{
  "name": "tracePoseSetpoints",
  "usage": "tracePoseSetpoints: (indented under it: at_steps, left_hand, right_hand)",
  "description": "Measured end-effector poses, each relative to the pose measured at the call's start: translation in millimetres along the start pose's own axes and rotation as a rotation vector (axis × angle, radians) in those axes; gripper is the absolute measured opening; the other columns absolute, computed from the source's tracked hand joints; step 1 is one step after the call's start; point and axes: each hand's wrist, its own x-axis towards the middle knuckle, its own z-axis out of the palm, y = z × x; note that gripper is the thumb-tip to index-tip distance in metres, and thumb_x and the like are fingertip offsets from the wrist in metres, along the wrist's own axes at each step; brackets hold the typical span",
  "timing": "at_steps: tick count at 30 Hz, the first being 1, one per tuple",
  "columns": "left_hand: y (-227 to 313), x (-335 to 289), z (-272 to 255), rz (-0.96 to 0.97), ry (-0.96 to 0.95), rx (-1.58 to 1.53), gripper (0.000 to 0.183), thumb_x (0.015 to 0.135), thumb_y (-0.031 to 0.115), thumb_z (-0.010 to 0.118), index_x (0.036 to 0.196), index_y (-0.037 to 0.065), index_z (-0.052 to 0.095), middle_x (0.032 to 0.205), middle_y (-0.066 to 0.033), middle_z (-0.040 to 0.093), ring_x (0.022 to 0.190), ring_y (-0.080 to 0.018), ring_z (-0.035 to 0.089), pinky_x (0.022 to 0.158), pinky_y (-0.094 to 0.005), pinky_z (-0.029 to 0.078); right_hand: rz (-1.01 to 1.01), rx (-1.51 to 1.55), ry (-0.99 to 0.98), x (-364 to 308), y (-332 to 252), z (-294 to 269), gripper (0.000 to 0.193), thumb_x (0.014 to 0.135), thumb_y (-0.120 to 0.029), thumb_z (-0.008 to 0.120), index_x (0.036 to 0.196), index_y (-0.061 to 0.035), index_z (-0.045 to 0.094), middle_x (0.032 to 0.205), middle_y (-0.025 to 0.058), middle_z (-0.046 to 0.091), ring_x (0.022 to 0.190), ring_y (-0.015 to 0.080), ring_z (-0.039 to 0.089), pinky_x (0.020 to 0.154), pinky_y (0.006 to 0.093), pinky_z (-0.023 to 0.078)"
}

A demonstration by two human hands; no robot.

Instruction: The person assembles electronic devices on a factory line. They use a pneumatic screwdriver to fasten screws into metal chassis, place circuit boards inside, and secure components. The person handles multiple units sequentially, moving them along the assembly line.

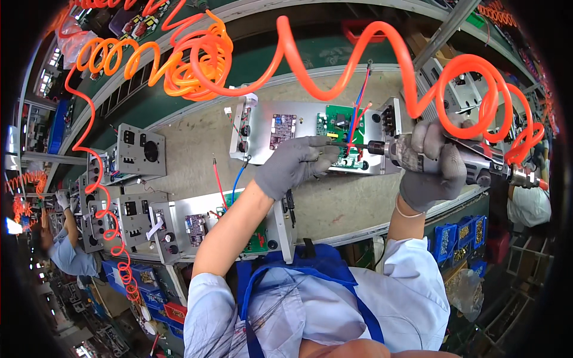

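Observation:
My right hand (434, 158), in a grey glove, is wrapped round an air screwdriver (412, 154) held level, its bit pointing left. A coiled orange-red air hose (409, 65) hangs by the tool. My left hand (298, 166), also gloved in grey, has its fingers closed together at the tip of the bit (349, 145); whatever they pinch is too small to make out. Beneath both hands lies a metal chassis (308, 113) carrying a green circuit board (327, 122) and a smaller dark board (283, 131). Red and blue wires (361, 98) rise from the green board.
A second open chassis (179, 210) lies to the left, partly under my left forearm. More metal housings (140, 150) stand farther left. Blue bins (444, 241) of small parts hang at the bench's right front edge. A co-worker (71, 244) is at the far left.

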Motion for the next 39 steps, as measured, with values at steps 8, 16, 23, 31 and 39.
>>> tracePoseSetpoints:
  at_steps: [8, 16, 23, 31, 39]
  left_hand:
    - [4, -15, -4, 0.088, -0.008, 0.266, 0.055, 0.090, 0.041, 0.058, 0.121, -0.004, 0.050, 0.077, -0.0026, 0.056, 0.050, -0.0016, 0.040, 0.045, -0.0138, 0.031]
    - [-5, 3, -9, 0.073, -0.148, -0.212, 0.030, 0.095, 0.026, 0.055, 0.106, -0.002, 0.052, 0.084, -0.0036, 0.053, 0.059, -0.0009, 0.042, 0.041, -0.0123, 0.030]
    - [-8, 5, -14, 0.073, -0.059, 0.020, 0.040, 0.094, 0.041, 0.052, 0.098, 0.001, 0.055, 0.068, 0.0005, 0.048, 0.048, -0.0023, 0.032, 0.040, -0.0150, 0.025]
    - [15, 25, -5, -0.018, 0.042, 0.268, 0.053, 0.090, 0.060, 0.047, 0.089, 0.007, 0.055, 0.059, 0.0011, 0.047, 0.043, -0.0027, 0.033, 0.039, -0.0186, 0.023]
    - [-5, 59, -29, 0.125, 0.382, 1.263, 0.055, 0.084, 0.046, 0.061, 0.106, -0.004, 0.060, 0.096, -0.0187, 0.066, 0.085, -0.0277, 0.066, 0.076, -0.0371, 0.050]
  right_hand:
    - [-0.013, -0.098, -0.065, 0, 3, 0, 0.041, 0.082, -0.014, 0.041, 0.122, -0.0062, 0.044, 0.070, 0.0023, 0.032, 0.062, 0.0156, 0.033, 0.045, 0.0288, 0.033]
    - [0.021, -0.108, 0.041, 1, 10, 8, 0.041, 0.080, -0.015, 0.044, 0.119, -0.0040, 0.044, 0.071, 0.0029, 0.033, 0.061, 0.0158, 0.033, 0.047, 0.0302, 0.035]
    - [0.071, -0.061, 0.045, 3, 15, -3, 0.039, 0.081, -0.018, 0.043, 0.117, -0.0038, 0.042, 0.073, 0.0028, 0.033, 0.065, 0.0165, 0.034, 0.049, 0.0320, 0.036]
    - [0.025, -0.171, 0.064, 14, 22, 3, 0.039, 0.082, -0.016, 0.043, 0.118, -0.0024, 0.042, 0.074, 0.0034, 0.035, 0.063, 0.0162, 0.034, 0.050, 0.0320, 0.034]
    - [0.125, -0.418, -0.033, 27, 42, -4, 0.032, 0.078, 0.006, 0.056, 0.110, 0.0008, 0.052, 0.083, 0.0088, 0.062, 0.067, 0.0114, 0.058, 0.059, 0.0257, 0.049]
